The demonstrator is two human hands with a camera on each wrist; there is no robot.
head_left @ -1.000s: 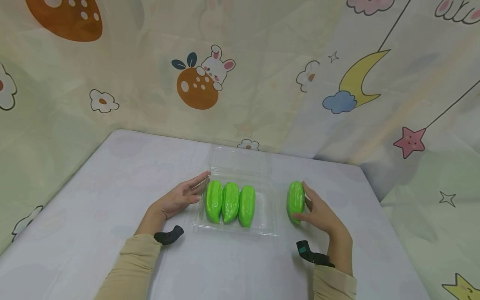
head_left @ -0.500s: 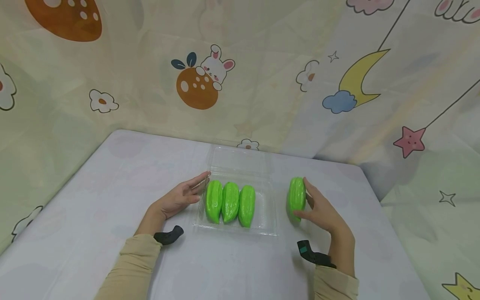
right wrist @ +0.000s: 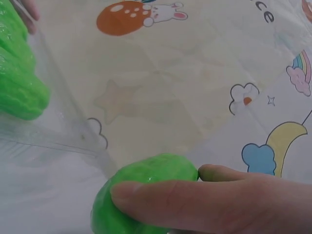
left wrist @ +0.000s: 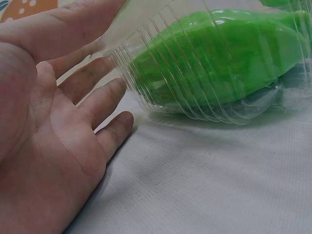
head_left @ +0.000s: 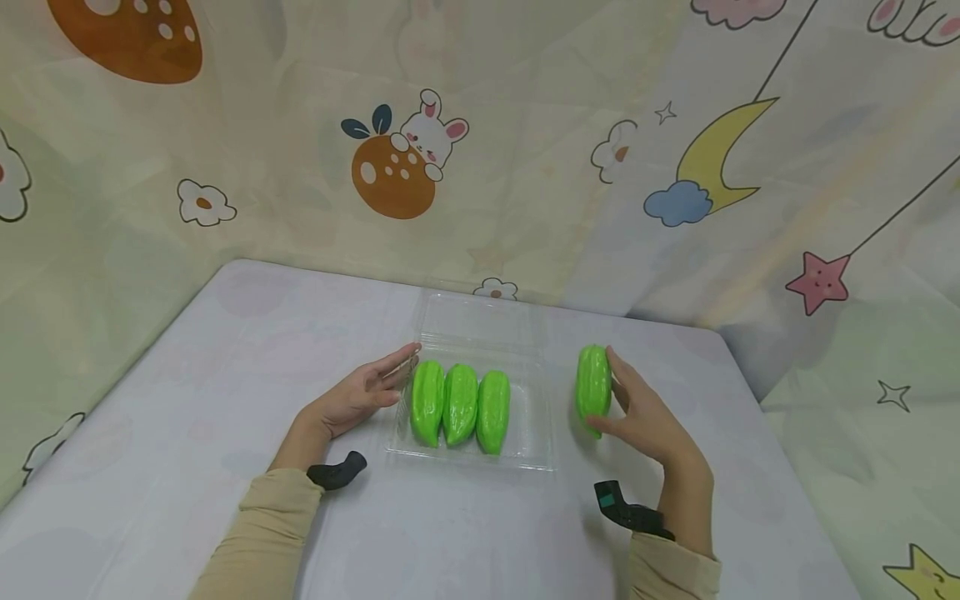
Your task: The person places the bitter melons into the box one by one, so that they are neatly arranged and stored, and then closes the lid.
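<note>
My right hand (head_left: 641,417) pinches a bright green, ridged bitter melon (head_left: 592,385) between thumb and fingers, to the right of a clear plastic clamshell box (head_left: 532,425). In the right wrist view the thumb (right wrist: 161,200) lies across this melon (right wrist: 165,163). Three similar melons (head_left: 461,404) lie side by side in the box's left and middle part, lengthwise to me. My left hand (head_left: 360,396) stands at the box's left side, fingers extended, fingertips right at its ribbed wall. Through that wall the left wrist view shows the nearest melon (left wrist: 219,58).
The box's transparent lid (head_left: 480,321) lies folded back toward the far edge. Inside the box, bare floor shows to the right of the melons. A white cloth covers the table (head_left: 450,533); a cartoon-printed curtain (head_left: 525,167) hangs behind it.
My right hand has lifted the melon slightly and moved it a little away from me. The left hand, the box and its three melons have stayed in place.
</note>
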